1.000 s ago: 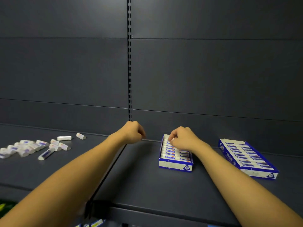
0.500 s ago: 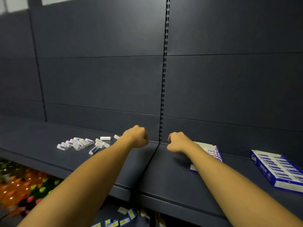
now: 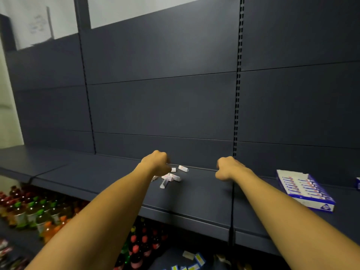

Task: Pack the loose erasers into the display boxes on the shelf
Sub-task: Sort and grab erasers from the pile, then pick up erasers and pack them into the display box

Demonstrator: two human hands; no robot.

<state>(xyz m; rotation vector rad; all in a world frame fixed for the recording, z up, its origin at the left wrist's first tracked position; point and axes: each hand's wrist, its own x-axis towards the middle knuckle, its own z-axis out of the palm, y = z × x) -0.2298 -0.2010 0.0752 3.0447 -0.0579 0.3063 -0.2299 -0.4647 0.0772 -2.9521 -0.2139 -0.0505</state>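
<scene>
Shelving in dark grey fills most of the frame, and the shelf (image 3: 194, 195) that matters runs across the lower middle. At the right edge of the frame sits the display box (image 3: 303, 189), white and blue, its rows already showing wrapped erasers; a sliver of a second box (image 3: 358, 183) shows just beyond it. Below the shelf, in the lower left, stand rows of drink bottles (image 3: 29, 211).

The person's two forearms reach in from the bottom of the frame. The left hand (image 3: 156, 162) hangs over the heap of loose erasers (image 3: 171, 177) at centre frame, fingers curled under; whether that grip already holds an eraser cannot be told, since the palm side is hidden. The right hand (image 3: 227, 168) is a closed fist near the back of the shelf, well apart from both the heap and the box, and its grip seems empty, though the underside is hidden too.

The step in hand looks like gathering from the heap. To do it well, the left hand would best take several erasers lying the same way, so they drop into a row without turning. One eraser (image 3: 183, 168) lies apart toward the back wall and is easy to overlook. The box is some way to the right, so drawing it nearer with the right hand would shorten each trip and spare drops onto the lower shelves.
</scene>
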